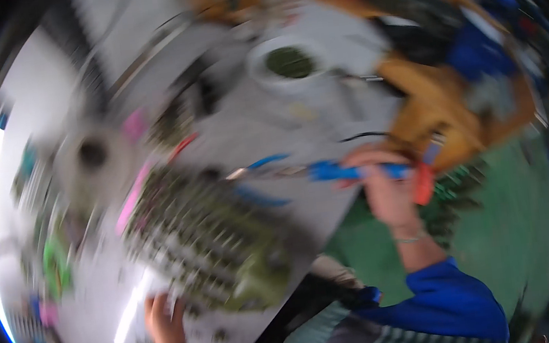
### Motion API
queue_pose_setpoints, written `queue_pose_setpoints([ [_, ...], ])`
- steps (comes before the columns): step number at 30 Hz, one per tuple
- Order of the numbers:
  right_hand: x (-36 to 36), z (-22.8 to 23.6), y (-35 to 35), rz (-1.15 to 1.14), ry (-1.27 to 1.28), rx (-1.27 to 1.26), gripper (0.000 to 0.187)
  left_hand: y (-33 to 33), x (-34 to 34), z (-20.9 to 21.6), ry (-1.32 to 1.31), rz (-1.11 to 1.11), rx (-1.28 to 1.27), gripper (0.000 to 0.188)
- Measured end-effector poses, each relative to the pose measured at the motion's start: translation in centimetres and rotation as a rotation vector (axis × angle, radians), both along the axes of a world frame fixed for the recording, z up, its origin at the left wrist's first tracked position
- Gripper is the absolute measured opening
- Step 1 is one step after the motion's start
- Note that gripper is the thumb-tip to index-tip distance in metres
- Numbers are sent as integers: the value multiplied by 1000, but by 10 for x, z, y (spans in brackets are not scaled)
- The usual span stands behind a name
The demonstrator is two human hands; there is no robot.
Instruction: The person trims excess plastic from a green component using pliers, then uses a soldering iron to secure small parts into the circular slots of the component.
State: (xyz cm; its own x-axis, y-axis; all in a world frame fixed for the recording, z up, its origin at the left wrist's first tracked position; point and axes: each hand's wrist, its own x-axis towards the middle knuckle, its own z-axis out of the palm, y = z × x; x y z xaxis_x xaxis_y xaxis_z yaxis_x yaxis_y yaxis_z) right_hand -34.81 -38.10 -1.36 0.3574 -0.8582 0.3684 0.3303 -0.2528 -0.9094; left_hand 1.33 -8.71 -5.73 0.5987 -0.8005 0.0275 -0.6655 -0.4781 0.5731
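Observation:
Motion blurs much of the view. My right hand (pixel 385 176), below a blue sleeve, wraps around a blue-handled tool (pixel 325 171) whose slim metal shaft points left; its exact kind is unclear. An orange-red piece (pixel 424 185) shows beside that hand. Left of the shaft lie pliers (pixel 269 198) with spread blue handles. A large olive-green block (pixel 200 231) with rows of small raised parts fills the table's middle. Close to its lower left edge is my left hand (pixel 165 325), in a red sleeve, its fingers too smeared to read. A red-handled item (pixel 183 146) lies behind the block.
Farther back stands a white bowl (pixel 262 71) with dark green contents. At the right is a wooden box (pixel 432 102), with the green floor (pixel 509 212) below. A white roll (pixel 78 173) stands on the left, near a bright green item (pixel 56 267). A pink strip (pixel 130 203) borders the block.

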Motion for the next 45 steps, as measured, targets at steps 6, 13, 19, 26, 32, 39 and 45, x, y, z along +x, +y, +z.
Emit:
queue_pose_setpoints([
  [6,-1,12,13,9,-108,64,15,22,64,-56,536,-94,-128,17],
  [13,-3,15,24,-54,-109,105,17,30,129,-84,105,-215,-35,21],
  [19,14,-2,30,-124,-209,120,20,-27,137,-112,426,-317,-162,55],
  [26,37,-9,28,-141,-206,112,20,-95,78,-99,456,-390,-126,50],
  [32,38,5,28,-136,-223,96,21,-123,62,-95,479,-401,-100,45],
  [39,43,2,22,-97,-321,135,19,-142,52,-91,480,-404,-84,40],
  [45,33,2,28,-108,-292,150,20,-151,40,-92,494,-396,-70,35],
])
